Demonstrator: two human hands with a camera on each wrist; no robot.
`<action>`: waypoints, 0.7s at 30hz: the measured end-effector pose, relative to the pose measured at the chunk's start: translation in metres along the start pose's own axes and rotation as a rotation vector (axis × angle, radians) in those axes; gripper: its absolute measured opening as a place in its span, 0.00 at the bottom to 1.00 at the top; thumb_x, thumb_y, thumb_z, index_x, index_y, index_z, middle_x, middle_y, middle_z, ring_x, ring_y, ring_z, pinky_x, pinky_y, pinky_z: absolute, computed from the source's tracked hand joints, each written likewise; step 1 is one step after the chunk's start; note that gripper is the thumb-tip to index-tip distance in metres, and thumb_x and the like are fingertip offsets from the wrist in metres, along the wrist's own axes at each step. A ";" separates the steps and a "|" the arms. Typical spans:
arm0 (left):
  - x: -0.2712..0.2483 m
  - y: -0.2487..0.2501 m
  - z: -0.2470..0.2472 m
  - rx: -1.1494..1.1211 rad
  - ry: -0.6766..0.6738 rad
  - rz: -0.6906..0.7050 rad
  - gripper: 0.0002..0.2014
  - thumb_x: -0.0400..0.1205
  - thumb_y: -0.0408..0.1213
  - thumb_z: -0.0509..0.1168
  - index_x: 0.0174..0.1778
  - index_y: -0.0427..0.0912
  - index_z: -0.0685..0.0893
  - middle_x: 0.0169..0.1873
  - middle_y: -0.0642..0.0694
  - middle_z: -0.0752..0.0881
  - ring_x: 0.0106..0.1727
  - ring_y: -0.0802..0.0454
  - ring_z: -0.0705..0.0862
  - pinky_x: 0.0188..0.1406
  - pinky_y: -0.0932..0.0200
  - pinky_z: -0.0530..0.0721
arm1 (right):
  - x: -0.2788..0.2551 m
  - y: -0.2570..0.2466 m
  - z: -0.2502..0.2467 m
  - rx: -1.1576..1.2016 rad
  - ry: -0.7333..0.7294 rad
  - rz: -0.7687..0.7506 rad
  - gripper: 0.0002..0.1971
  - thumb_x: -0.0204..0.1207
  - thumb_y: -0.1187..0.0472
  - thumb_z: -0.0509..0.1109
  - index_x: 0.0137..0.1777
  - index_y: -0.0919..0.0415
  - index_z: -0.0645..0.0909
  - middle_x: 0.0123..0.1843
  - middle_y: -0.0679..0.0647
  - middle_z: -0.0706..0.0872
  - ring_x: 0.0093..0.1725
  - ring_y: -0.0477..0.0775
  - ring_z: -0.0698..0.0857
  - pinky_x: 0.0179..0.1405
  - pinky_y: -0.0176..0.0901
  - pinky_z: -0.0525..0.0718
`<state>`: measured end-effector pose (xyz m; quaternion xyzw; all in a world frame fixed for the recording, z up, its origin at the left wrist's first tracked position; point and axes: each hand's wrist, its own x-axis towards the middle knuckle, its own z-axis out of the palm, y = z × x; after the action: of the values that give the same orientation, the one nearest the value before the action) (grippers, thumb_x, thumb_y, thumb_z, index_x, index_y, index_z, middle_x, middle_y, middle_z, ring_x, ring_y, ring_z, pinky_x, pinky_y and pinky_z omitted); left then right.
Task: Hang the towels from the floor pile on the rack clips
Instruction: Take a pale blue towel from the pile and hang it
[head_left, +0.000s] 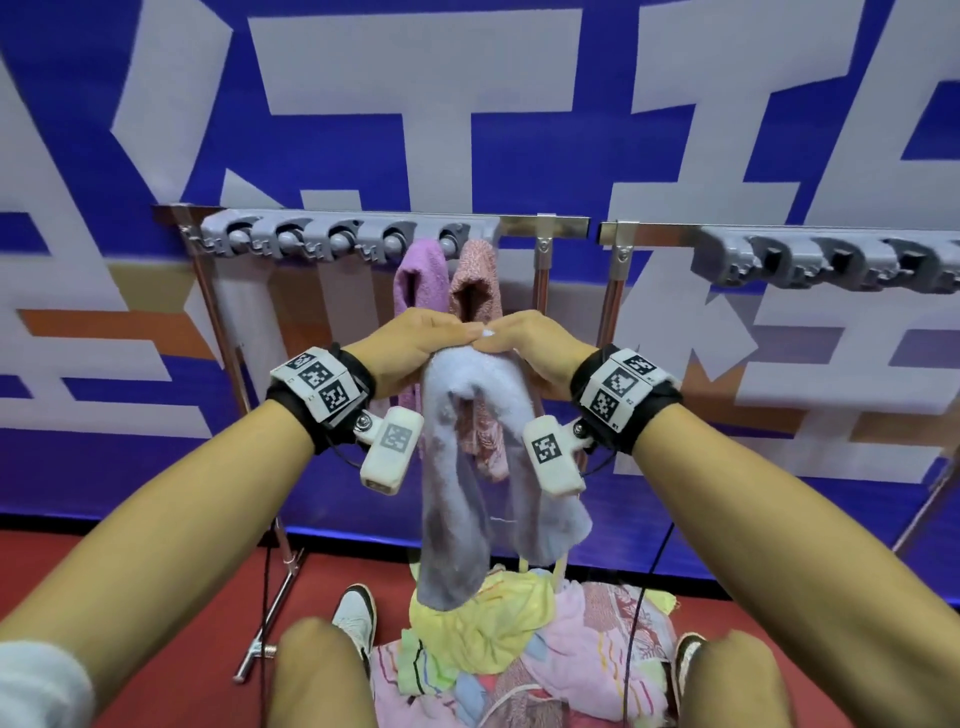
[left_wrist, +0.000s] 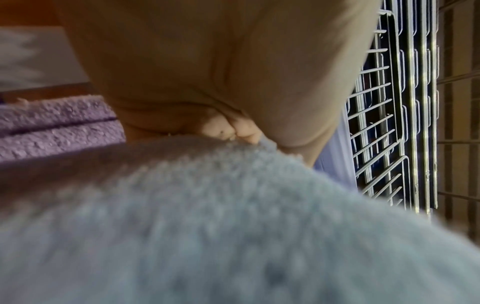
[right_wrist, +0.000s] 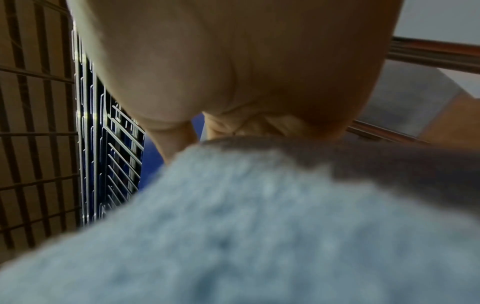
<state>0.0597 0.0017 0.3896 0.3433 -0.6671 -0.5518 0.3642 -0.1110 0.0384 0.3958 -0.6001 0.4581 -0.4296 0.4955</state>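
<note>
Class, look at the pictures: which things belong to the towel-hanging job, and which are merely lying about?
Belonging to the job:
- light blue towel, pinched at its top by left hand and right hand
- grey rack clips
- purple towel and pink towel, already hung
- floor pile

Lying about:
- black cable
- second clip strip
- blue banner

Both hands, the left hand (head_left: 410, 343) and right hand (head_left: 535, 345), meet at the top of the pale blue towel (head_left: 467, 447), which hangs straight down in front of the rack. Directly behind them at twelve o'clock, the purple towel (head_left: 421, 280) and pink towel (head_left: 475, 283) fill the two rightmost clips of the left clip bar (head_left: 343, 239). The three clips toward ten o'clock hang bare, with open room below. At two o'clock the second clip bar (head_left: 831, 265) is unoccupied. At six o'clock the towel pile (head_left: 519, 639) covers the floor between the shoes.
</note>
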 end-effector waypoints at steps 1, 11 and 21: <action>-0.001 -0.003 -0.005 0.006 0.019 -0.012 0.13 0.73 0.43 0.78 0.37 0.35 0.88 0.39 0.37 0.86 0.36 0.48 0.81 0.37 0.58 0.80 | 0.003 0.001 -0.002 0.018 0.012 -0.002 0.04 0.70 0.68 0.72 0.35 0.66 0.81 0.36 0.62 0.82 0.38 0.59 0.79 0.44 0.50 0.76; -0.013 -0.010 -0.042 -0.088 0.110 0.024 0.11 0.85 0.36 0.65 0.42 0.33 0.86 0.34 0.41 0.89 0.35 0.50 0.86 0.37 0.58 0.85 | 0.035 0.007 0.028 0.067 -0.014 -0.008 0.07 0.76 0.63 0.67 0.36 0.59 0.77 0.35 0.53 0.80 0.35 0.50 0.79 0.37 0.42 0.75; -0.008 0.000 -0.104 -0.007 0.324 0.088 0.09 0.84 0.36 0.67 0.39 0.40 0.82 0.28 0.50 0.84 0.29 0.58 0.80 0.32 0.64 0.80 | 0.085 -0.012 0.097 0.194 0.032 -0.060 0.12 0.81 0.62 0.67 0.55 0.73 0.83 0.49 0.64 0.83 0.51 0.58 0.81 0.58 0.54 0.78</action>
<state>0.1531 -0.0421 0.4019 0.3970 -0.6122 -0.4748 0.4920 0.0025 -0.0240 0.3997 -0.5557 0.4041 -0.4961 0.5308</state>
